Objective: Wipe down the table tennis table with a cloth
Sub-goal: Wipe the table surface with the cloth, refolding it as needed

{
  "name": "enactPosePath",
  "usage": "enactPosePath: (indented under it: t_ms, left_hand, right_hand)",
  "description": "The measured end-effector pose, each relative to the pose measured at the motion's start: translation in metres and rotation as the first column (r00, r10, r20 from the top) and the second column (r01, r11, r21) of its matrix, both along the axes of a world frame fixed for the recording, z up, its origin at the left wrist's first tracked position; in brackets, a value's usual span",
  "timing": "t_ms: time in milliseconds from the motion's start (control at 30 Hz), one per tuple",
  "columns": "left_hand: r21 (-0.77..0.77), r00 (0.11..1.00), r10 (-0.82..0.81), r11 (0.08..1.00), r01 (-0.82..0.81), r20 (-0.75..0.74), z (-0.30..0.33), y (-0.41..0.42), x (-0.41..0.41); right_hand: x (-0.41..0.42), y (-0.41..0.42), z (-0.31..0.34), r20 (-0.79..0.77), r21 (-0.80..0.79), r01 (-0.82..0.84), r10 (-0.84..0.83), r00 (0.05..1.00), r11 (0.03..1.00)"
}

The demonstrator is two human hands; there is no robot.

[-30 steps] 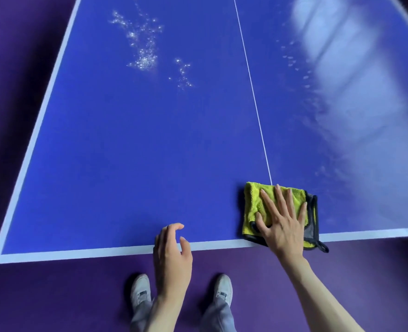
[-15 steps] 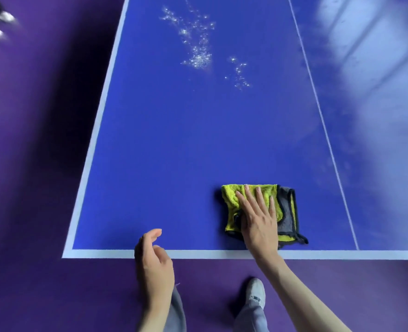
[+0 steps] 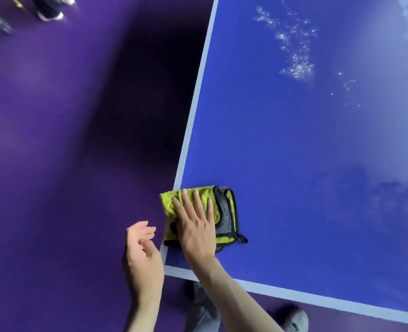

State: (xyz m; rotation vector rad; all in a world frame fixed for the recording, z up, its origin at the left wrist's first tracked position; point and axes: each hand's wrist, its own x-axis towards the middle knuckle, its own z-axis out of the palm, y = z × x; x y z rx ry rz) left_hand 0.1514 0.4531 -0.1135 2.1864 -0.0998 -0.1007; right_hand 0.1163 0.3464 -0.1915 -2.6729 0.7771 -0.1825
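Observation:
The blue table tennis table with white edge lines fills the right of the head view. A folded yellow-green and grey cloth lies at the table's near left corner, its left side hanging over the side edge. My right hand presses flat on the cloth with straight, spread fingers. My left hand hovers beside the corner, off the table, fingers loosely curled and holding nothing. A patch of water droplets glistens further up the table.
Purple floor lies to the left and below the table. Someone else's shoes show at the top left. My own leg and a shoe are under the near edge.
My right hand has slid the cloth leftwards along the near edge, from the centre line to the left corner. My left hand moved with it, off the table. The camera has swung left.

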Motion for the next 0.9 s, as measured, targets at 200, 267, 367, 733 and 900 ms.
enactPosePath:
  t_ms: [200,267,367,733,900]
  left_hand:
    - [-0.041,0.999,-0.034,0.999,0.034,-0.001,0.003,-0.015,0.005]
    - [-0.038,0.997,-0.083,0.996,0.082,-0.011,0.004,-0.031,-0.007]
    - [-0.022,0.981,-0.188,0.982,0.187,-0.042,0.007,-0.057,-0.028]
    - [0.029,0.947,-0.302,0.951,0.307,-0.106,0.007,-0.186,-0.175]
    - [0.09,0.926,-0.367,0.923,0.374,-0.083,-0.008,-0.239,-0.24]
  right_hand:
    - [0.024,0.006,-0.007,0.005,-0.017,-0.034,0.034,0.999,0.999]
    - [0.02,0.0,-0.009,0.025,-0.01,-0.064,0.064,0.998,0.998]
    - [-0.006,-0.031,-0.011,0.067,0.008,-0.067,0.066,0.996,0.998]
    - [-0.256,-0.235,-0.007,0.06,-0.027,0.138,-0.136,0.989,0.99]
    - [-0.374,-0.317,-0.008,0.038,-0.08,0.293,-0.291,0.956,0.953]
